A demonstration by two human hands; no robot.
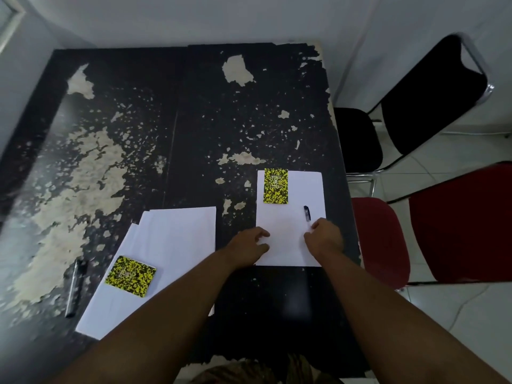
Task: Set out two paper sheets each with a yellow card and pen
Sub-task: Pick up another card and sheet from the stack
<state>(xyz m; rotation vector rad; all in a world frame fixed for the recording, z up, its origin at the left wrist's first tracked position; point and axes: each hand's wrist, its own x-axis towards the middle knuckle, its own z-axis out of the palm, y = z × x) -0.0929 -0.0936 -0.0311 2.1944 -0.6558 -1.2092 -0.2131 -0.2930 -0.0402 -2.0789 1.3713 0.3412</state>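
A white paper sheet (291, 239) lies near the table's right edge. A yellow-and-black card (275, 185) rests on its far left corner, and a dark pen (307, 213) lies on its right side. My left hand (250, 245) presses on the sheet's left edge with its fingers spread. My right hand (324, 235) rests on the sheet just below the pen, fingers curled, near the pen's tip. To the left lies a stack of white sheets (171, 245) with a second yellow card (130, 275) on it. A second dark pen (73, 288) lies on the table left of the stack.
The table (194, 120) is black with worn, peeling patches. A red chair (443, 225) and a black chair (415, 106) stand close to its right edge. White walls bound the far and left sides.
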